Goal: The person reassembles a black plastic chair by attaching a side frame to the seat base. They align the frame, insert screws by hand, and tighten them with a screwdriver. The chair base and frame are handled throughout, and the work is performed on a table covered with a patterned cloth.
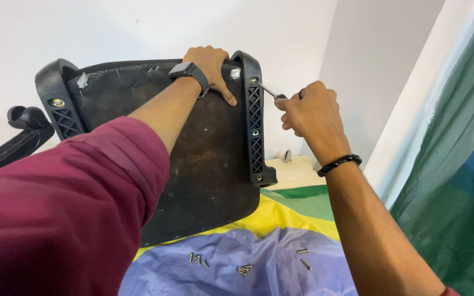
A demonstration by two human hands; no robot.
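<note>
Lying nearest on the crinkled blue part of a multicoloured plastic sheet [281, 263] are loose metal screws [243, 269] — a few clustered in the middle, a few more to the left, two further right. Beyond the blue, the sheet shows yellow and green bands, and green fabric [456, 181] hangs along the right side.

A maroon sleeve [61, 214] fills the lower left, the bare forearm running up from it to the left hand [210, 64]. That hand wears a dark smartwatch [188, 72] at the wrist and is closed over the top edge of an upturned black chair seat [204, 164], fingers curled behind it and thumb pressed flat on the underside. The seat stands tilted on the sheet, its worn underside facing the camera, with a black plastic armrest bracket [255, 126] bolted along the right edge and another on the left.

The right hand [309, 112], with a black beaded bracelet [339, 163] on its wrist, is clenched around a slim metal tool [267, 90] — the tool's tip meets a bolt near the top of the right bracket.

Further back, a separate black chair arm [20, 134] lies at the left, a pale wooden surface [292, 172] shows behind the seat, and white walls [138, 27] close the corner.
</note>
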